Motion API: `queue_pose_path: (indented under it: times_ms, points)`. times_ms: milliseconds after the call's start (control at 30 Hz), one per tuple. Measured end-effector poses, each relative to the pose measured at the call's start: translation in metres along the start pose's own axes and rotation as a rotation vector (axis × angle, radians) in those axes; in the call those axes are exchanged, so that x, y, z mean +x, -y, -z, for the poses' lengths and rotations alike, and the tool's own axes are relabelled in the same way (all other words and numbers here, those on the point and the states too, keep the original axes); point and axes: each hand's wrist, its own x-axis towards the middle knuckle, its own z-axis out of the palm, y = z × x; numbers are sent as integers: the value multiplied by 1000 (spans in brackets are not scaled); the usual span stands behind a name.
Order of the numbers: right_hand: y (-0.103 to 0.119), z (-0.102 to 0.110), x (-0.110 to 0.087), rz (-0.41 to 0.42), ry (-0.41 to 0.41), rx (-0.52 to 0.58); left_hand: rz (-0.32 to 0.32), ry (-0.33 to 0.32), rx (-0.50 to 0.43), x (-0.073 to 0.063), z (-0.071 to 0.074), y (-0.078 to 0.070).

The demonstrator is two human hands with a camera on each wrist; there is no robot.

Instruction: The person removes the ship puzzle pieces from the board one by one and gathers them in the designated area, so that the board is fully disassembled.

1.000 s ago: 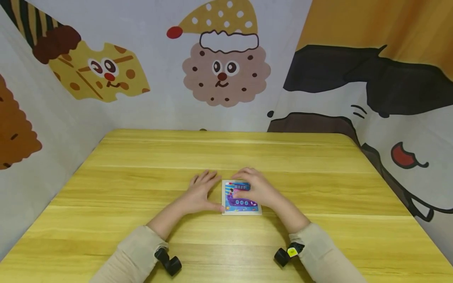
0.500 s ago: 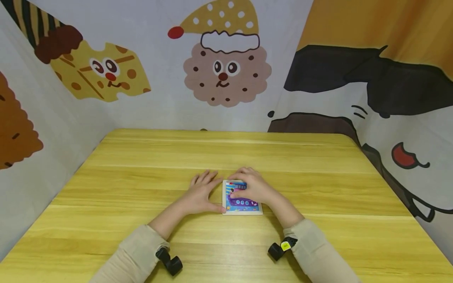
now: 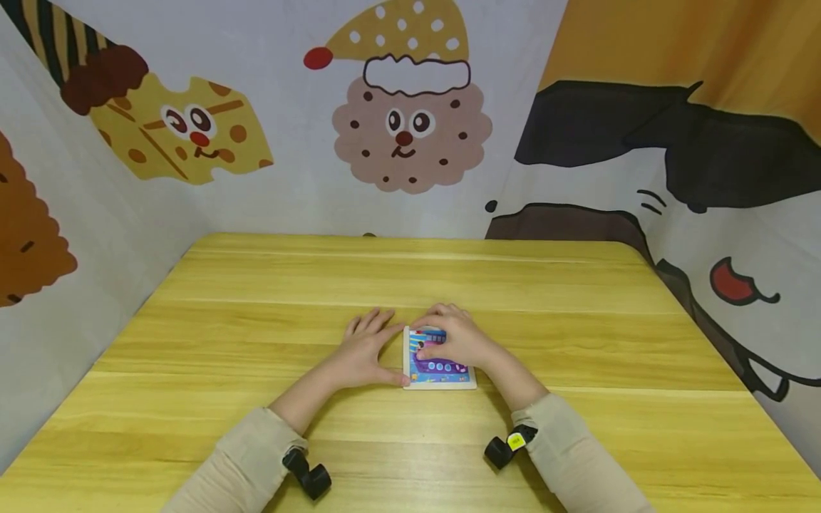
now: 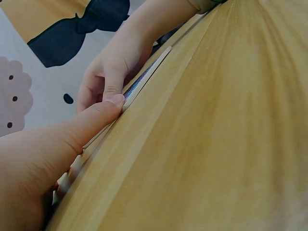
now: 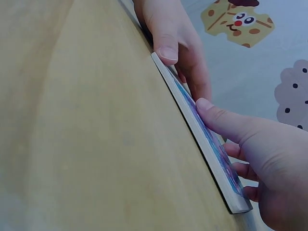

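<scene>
A small square picture board [image 3: 442, 377] lies flat on the table, with a purple submarine-like picture on blue inside a pale border. My left hand [image 3: 355, 358] is at its left side, fingers spread, the thumb touching the near left corner and the index finger reaching the far left corner. Over the right part of the board, my right hand [image 3: 465, 342] has its thumb on the picture and its fingers bent at the far edge. In the right wrist view the right thumb [image 5: 224, 118] rests on the board's face. The right hand covers part of the picture.
The board lies around the middle of a wood-grain table [image 3: 269, 271]. Behind the table hangs a white cloth [image 3: 288, 206] printed with cartoon food. Black wrist cameras sit at both cuffs, the left camera [image 3: 308, 476] and the right camera [image 3: 507, 447].
My right hand has shifted slightly left over the board, its thumb moving left on the picture, and its forearm has swung inward. My left hand and the board have hardly moved.
</scene>
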Motion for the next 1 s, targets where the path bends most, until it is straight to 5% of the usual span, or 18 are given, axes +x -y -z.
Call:
queue_pose_path:
  times_ms: [1000]
  points:
    - [6,4,8,-115,46,96,-4,0,-9,0,0,-1]
